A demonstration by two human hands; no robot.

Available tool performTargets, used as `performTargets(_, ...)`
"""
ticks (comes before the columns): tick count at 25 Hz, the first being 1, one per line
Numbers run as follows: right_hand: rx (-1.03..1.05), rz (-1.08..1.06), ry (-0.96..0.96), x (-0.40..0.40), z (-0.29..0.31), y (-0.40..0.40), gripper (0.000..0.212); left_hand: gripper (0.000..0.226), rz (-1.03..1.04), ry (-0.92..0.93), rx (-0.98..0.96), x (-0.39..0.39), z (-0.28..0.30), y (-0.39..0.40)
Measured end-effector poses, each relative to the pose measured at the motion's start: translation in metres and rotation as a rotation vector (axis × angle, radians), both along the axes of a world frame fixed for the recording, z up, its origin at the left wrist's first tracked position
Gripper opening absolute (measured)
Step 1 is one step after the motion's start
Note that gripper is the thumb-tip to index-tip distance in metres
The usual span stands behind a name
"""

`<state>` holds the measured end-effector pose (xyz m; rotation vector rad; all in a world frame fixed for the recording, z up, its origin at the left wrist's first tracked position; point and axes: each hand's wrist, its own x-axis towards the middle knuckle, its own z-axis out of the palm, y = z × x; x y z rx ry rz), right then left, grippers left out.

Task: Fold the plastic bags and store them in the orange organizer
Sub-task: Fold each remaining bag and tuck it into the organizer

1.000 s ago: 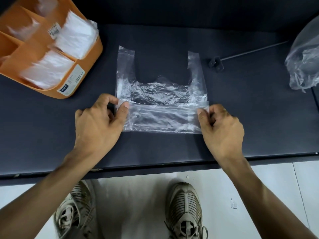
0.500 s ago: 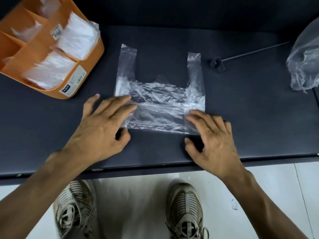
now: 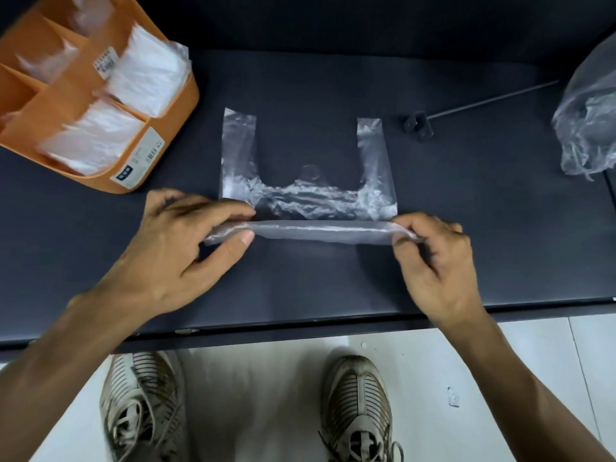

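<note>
A clear plastic bag (image 3: pixel 310 198) lies flat on the dark table (image 3: pixel 500 211), its two handles pointing away from me. Its near edge is folded into a narrow band lifted off the table. My left hand (image 3: pixel 180 248) pinches the band's left end between thumb and fingers. My right hand (image 3: pixel 436 255) pinches the right end the same way. The orange organizer (image 3: pixel 156 128) stands at the far left, with folded white bags in several of its compartments.
A bundle of loose clear bags (image 3: pixel 590 125) sits at the far right edge. A thin metal rod with a small dark bracket (image 3: pixel 418 125) lies behind the bag on the right. The table's front edge runs just above my two shoes.
Both hands were pressing flat on the folded near part half a second ago. Now they pinch its ends and have lifted the folded band off the table.
</note>
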<state>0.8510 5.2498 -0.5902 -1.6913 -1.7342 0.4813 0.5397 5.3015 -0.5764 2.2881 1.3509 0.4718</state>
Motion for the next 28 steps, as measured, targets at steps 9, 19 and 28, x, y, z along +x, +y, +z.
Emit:
performTargets(9, -0.131, -0.148, 0.054, 0.000, -0.001, 0.021, 0.010, 0.019, 0.453, -0.337, -0.309, 0.015, -0.006, 0.008)
performTargets(19, 0.161, -0.007, -0.369, -0.009, -0.001, 0.010, 0.037, 0.055, 0.069, 0.155, 0.175, 0.012, -0.010, 0.003)
performTargets(28, 0.049, 0.069, -0.356, -0.003, -0.013, -0.001, 0.041, 0.048, 0.018, 0.197, 0.181, 0.005, -0.021, 0.007)
